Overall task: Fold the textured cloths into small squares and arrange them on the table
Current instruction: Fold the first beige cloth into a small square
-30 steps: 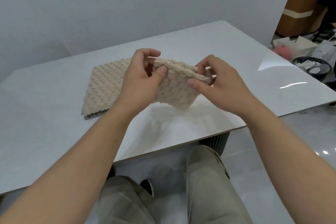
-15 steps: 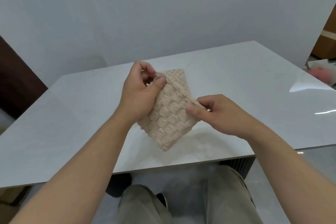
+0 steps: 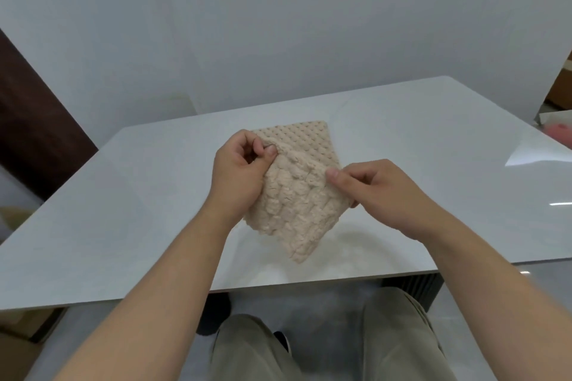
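Observation:
A beige bubble-textured cloth (image 3: 294, 210) is held folded above the white table (image 3: 139, 210), one corner hanging down toward the near edge. My left hand (image 3: 238, 176) pinches its upper left corner between thumb and fingers. My right hand (image 3: 380, 192) pinches its right corner. Behind the held cloth, a second beige textured cloth (image 3: 312, 139) lies flat on the table, mostly hidden by the held one and my left hand.
The table's near edge runs just below the hanging corner, with my knees under it. A grey wall stands behind the table. A dark wooden panel (image 3: 28, 120) is at the left, and a pink item (image 3: 560, 130) sits at the far right.
The view has swung left and down, so the flat cloth now lies behind the held one. The held cloth has turned with a corner pointing down, and my right hand has dropped lower on it.

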{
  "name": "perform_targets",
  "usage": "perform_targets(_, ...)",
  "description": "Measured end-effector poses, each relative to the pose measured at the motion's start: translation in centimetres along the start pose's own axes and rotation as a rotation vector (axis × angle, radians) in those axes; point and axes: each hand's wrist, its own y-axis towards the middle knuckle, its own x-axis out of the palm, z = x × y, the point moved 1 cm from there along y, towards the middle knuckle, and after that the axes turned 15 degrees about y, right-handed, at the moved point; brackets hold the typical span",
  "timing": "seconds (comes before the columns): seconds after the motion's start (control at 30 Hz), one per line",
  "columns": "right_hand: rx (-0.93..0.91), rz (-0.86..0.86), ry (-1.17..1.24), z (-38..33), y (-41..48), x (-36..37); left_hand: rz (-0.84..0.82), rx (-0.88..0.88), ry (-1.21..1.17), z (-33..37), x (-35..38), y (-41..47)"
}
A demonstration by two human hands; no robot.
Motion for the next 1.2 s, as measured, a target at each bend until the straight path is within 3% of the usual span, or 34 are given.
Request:
perform_targets(0.2,-0.010,0.305,0.295,0.8,0.9,0.6,-0.042,0.046,-0.004,1.4,0.4,-0.3)
perform_targets(0.33,-0.044,0.411,0.184,1.5,1.5,0.5,-0.132,0.053,-0.007,2.3,0.3,-0.8)
perform_targets(0.7,-0.065,0.510,0.249,2.6,2.3,-0.2,-0.426,0.195,0.341,1.3,-0.5,-1.2)
perform_targets(0.8,0.023,0.482,0.408,2.7,2.6,0.1,-0.469,0.148,0.263,1.5,-0.5,-1.0)
perform_targets(0.93,0.047,0.497,0.452,3.1,2.8,0.3,-0.528,-0.086,0.040,2.0,-0.6,-0.8)
perform_targets(1.2,0.072,0.556,0.466,3.8,2.9,0.4,-0.629,-0.286,-0.031,1.5,0.0,-0.2)
